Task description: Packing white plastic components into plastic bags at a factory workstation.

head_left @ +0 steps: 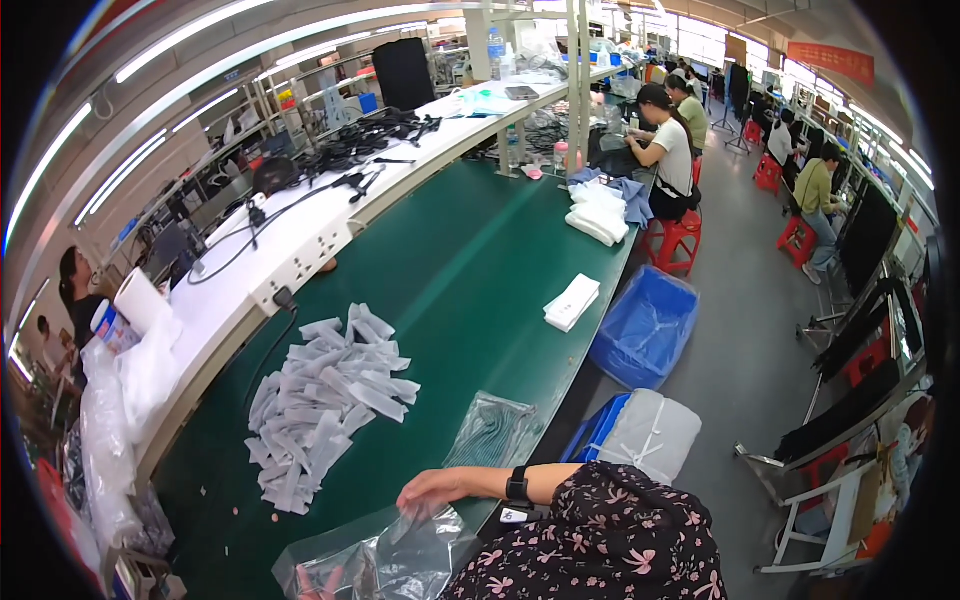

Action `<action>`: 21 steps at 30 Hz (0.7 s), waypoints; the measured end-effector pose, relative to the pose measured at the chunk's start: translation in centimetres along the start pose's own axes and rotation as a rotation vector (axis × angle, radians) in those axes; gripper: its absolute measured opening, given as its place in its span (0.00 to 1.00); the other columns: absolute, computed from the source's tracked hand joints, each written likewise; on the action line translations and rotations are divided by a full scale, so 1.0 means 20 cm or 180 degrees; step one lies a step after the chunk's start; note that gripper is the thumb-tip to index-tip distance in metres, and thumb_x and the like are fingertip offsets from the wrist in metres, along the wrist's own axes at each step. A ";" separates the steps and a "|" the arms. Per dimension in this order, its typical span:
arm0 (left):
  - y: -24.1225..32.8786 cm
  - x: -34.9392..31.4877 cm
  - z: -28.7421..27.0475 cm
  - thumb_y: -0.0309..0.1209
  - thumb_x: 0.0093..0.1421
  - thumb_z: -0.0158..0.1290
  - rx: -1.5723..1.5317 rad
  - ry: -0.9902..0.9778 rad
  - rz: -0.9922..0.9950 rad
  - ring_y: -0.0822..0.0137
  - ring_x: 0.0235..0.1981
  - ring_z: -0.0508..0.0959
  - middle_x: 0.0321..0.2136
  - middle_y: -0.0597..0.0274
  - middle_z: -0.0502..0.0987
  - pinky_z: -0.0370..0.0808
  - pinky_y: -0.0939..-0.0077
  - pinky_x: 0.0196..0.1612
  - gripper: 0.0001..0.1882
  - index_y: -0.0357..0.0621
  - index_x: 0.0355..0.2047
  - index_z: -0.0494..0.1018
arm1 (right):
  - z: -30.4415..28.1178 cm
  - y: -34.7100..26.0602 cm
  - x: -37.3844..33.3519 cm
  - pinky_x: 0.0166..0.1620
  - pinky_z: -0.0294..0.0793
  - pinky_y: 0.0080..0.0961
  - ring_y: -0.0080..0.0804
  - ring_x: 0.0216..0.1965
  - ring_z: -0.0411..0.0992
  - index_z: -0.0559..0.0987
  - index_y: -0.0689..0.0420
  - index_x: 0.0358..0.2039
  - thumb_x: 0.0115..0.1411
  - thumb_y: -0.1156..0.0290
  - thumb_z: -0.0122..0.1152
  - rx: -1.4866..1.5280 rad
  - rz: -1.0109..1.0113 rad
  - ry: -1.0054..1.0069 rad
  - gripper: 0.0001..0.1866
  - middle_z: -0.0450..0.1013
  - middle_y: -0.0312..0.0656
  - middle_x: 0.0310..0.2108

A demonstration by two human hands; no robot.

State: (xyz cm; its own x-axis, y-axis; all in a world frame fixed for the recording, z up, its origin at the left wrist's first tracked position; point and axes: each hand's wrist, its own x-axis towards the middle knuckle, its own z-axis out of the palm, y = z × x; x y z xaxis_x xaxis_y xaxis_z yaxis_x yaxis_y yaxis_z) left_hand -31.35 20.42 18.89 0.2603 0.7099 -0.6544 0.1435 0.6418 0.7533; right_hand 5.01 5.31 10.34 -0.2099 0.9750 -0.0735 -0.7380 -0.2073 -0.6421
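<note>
Working with a clear plastic bag point(385, 560) just on the near side of a pile of grey strips point(325, 400), on a green counter point(455, 260). Touching the bag with the right hand point(436, 488), near right of the pile, grip curved; cannot tell whether closed on it. Having the left hand point(318, 583) at the bag too, nearer than the pile, showing 2 fingers; cannot tell whether open or closed. Seeing 1 striped packet point(490, 430) right of the pile and 1 small white stack point(572, 302) farther right.

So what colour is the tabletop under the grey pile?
The tabletop is dark green, clearest in the head view.
</note>
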 end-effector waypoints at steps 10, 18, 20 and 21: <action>-0.03 -0.09 0.28 0.46 0.67 0.43 0.0239 -0.0296 0.0450 0.57 0.53 0.69 0.58 0.54 0.66 0.72 0.65 0.49 0.29 0.38 0.60 0.61 | -0.21 -0.07 -0.17 0.37 0.72 0.20 0.21 0.32 0.72 0.79 0.60 0.39 0.62 0.58 0.60 -0.0309 -0.0213 0.1239 0.16 0.74 0.34 0.33; -0.05 -0.01 0.31 0.51 0.69 0.37 0.0466 -0.0717 0.0728 0.78 0.13 0.64 0.43 0.51 0.80 0.67 0.83 0.18 0.31 0.46 0.65 0.57 | -0.24 0.02 -0.22 0.33 0.72 0.17 0.19 0.30 0.71 0.78 0.60 0.42 0.61 0.61 0.62 -0.0568 0.0373 0.1156 0.16 0.74 0.32 0.30; -0.08 -0.01 0.26 0.49 0.68 0.40 0.0298 -0.0543 0.0702 0.81 0.11 0.62 0.39 0.52 0.81 0.65 0.84 0.15 0.30 0.47 0.64 0.58 | -0.25 0.04 -0.17 0.32 0.71 0.16 0.17 0.29 0.70 0.78 0.61 0.42 0.60 0.62 0.63 -0.0813 0.0700 0.1334 0.16 0.73 0.31 0.28; -0.11 0.00 0.22 0.49 0.68 0.40 0.0265 -0.0448 0.0682 0.81 0.11 0.62 0.39 0.52 0.81 0.65 0.84 0.15 0.30 0.47 0.64 0.58 | -0.27 0.05 -0.15 0.31 0.70 0.15 0.17 0.28 0.70 0.78 0.61 0.41 0.60 0.63 0.63 -0.0941 0.0736 0.1486 0.15 0.73 0.30 0.27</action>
State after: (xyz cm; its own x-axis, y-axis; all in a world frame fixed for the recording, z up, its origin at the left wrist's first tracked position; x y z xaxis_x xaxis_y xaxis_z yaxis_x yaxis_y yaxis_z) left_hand -27.41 17.75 17.52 0.4225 0.7760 -0.4684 0.1474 0.4510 0.8802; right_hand 8.37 2.69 5.87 0.0096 0.8533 -0.5213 -0.4830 -0.4525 -0.7497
